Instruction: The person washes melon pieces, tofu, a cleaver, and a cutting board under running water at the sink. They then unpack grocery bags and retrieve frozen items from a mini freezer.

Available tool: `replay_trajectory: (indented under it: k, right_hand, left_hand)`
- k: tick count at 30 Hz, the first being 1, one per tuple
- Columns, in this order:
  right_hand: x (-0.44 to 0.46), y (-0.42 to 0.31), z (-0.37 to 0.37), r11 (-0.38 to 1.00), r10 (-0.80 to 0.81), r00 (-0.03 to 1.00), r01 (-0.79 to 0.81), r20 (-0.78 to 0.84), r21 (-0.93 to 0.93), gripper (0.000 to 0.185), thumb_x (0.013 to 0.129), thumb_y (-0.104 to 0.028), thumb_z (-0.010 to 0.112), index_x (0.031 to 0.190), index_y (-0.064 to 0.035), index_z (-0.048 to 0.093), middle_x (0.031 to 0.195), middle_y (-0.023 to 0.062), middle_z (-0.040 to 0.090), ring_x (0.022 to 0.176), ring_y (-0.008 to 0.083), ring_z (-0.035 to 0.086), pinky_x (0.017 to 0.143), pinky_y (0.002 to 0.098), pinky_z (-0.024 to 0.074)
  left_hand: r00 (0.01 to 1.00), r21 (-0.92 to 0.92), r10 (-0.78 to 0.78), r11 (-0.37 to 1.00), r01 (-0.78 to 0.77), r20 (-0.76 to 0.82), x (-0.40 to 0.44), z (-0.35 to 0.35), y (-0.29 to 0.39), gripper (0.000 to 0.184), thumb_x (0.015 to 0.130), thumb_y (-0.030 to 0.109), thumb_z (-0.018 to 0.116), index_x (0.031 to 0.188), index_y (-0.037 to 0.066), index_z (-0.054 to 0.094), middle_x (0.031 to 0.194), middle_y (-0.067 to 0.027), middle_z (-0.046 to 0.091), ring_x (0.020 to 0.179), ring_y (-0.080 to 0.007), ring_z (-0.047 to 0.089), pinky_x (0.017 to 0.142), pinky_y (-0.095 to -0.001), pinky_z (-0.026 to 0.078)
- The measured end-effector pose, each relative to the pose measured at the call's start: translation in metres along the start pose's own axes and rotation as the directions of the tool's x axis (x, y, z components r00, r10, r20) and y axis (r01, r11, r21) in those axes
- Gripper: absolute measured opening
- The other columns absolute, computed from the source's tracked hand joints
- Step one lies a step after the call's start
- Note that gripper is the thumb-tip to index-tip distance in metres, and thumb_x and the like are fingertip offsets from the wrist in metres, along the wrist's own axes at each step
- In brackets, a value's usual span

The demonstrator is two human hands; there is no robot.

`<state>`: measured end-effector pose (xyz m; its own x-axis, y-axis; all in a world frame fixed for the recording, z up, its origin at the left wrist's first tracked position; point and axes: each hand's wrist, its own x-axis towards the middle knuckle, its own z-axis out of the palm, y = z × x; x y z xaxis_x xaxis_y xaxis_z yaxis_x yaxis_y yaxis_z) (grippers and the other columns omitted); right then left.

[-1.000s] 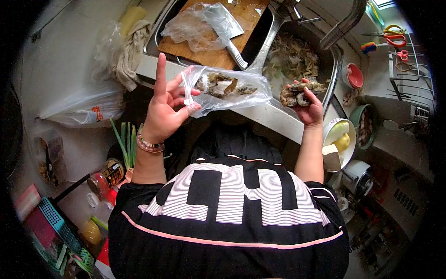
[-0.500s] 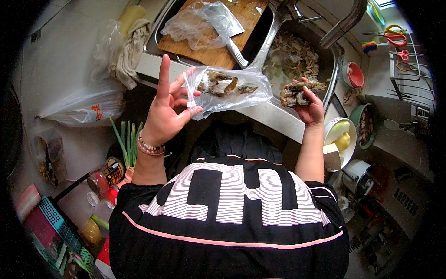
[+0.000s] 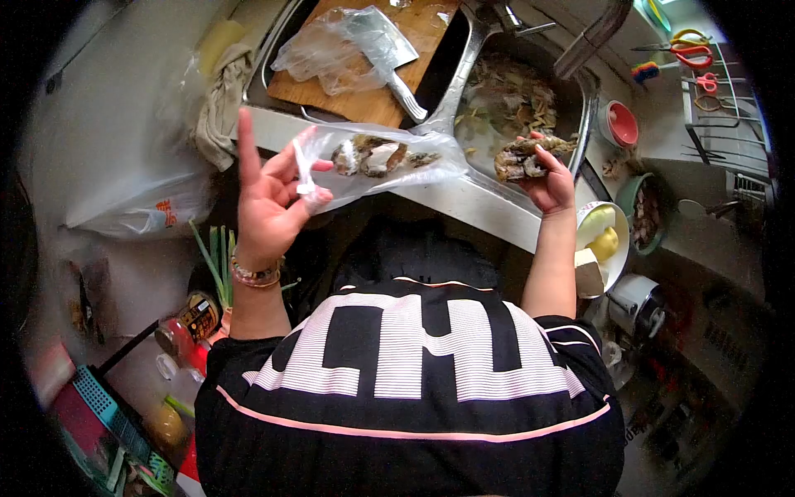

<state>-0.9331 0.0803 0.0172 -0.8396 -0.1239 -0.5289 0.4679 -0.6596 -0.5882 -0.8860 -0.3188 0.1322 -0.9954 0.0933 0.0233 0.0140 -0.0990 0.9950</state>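
My left hand pinches the gathered mouth of a clear plastic bag between thumb and fingers, its index finger stretched upward. Inside the bag lie mottled brown-and-whitish lumps, whose kind I cannot make out. Similar lumpy brown pieces sit in my right hand, fingers curled round them, over the front edge of the right sink basin. The bag hangs in front of the sink's front ledge, apart from my right hand.
A cleaver and a crumpled plastic bag lie on a wooden cutting board across the left basin. Scraps fill part of the right basin, below the faucet. Right stand a red bowl and a white bowl with pale yellow food.
My left hand and the bag have shifted left, and the bag's mouth sits slightly lower. My right hand still holds its lumpy pieces. The whole view has moved a little.
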Motion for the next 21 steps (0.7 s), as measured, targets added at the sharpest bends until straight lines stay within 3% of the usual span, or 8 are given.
replay_trajectory:
  k: [4,9,11,14,21]
  right_hand:
    - [0.003,0.002,-0.004,1.000,0.000,0.996,0.002,-0.086,0.024,0.029,0.088,-0.013,0.045,0.117,-0.0122,0.048,0.116,0.0145,0.052,0.108,0.0338,0.050,0.091,0.0556,0.0409]
    - [0.008,0.009,-0.008,0.995,-0.010,0.970,0.034,-0.242,0.096,0.027,0.089,-0.013,0.047,0.115,-0.0130,0.051,0.115,0.0145,0.052,0.107,0.0358,0.050,0.088,0.0577,0.0417]
    - [0.012,0.012,-0.018,0.992,0.000,0.973,0.029,-0.232,0.120,0.027,0.088,-0.013,0.048,0.115,-0.0134,0.051,0.114,0.0143,0.052,0.107,0.0359,0.050,0.089,0.0576,0.0409]
    - [0.012,0.013,-0.022,0.989,0.006,0.978,0.025,-0.209,0.146,0.028,0.088,-0.013,0.048,0.116,-0.0126,0.051,0.115,0.0142,0.052,0.107,0.0358,0.050,0.090,0.0569,0.0406]
    - [0.006,0.013,0.000,0.992,-0.014,0.988,0.033,-0.156,0.122,0.028,0.089,-0.012,0.047,0.116,-0.0099,0.048,0.112,0.0139,0.055,0.103,0.0340,0.053,0.087,0.0544,0.0443]
  left_hand:
    - [0.988,-0.062,0.136,0.988,-0.141,-0.075,0.001,0.006,0.017,0.102,0.075,0.008,0.068,0.141,0.022,-0.007,0.127,-0.0300,0.041,0.098,-0.0310,0.058,0.071,-0.0284,0.054]
    - [0.986,-0.101,0.151,0.982,-0.158,-0.072,0.006,0.006,0.023,0.101,0.074,0.001,0.067,0.141,0.019,-0.006,0.125,-0.0280,0.044,0.097,-0.0282,0.058,0.074,-0.0286,0.052]
    - [0.986,-0.067,0.150,0.986,-0.156,-0.078,0.007,0.004,0.022,0.100,0.074,0.000,0.067,0.141,0.018,-0.005,0.125,-0.0284,0.044,0.097,-0.0286,0.058,0.074,-0.0291,0.052]
    - [0.975,0.020,0.188,0.982,-0.187,-0.118,0.009,0.001,0.024,0.091,0.079,0.013,0.064,0.142,0.015,-0.002,0.127,-0.0325,0.038,0.097,-0.0310,0.059,0.070,-0.0277,0.053]
    - [0.980,-0.088,0.156,0.982,-0.167,-0.122,0.012,-0.006,0.027,0.087,0.080,0.013,0.063,0.141,0.010,0.002,0.127,-0.0330,0.039,0.097,-0.0302,0.059,0.070,-0.0273,0.053]
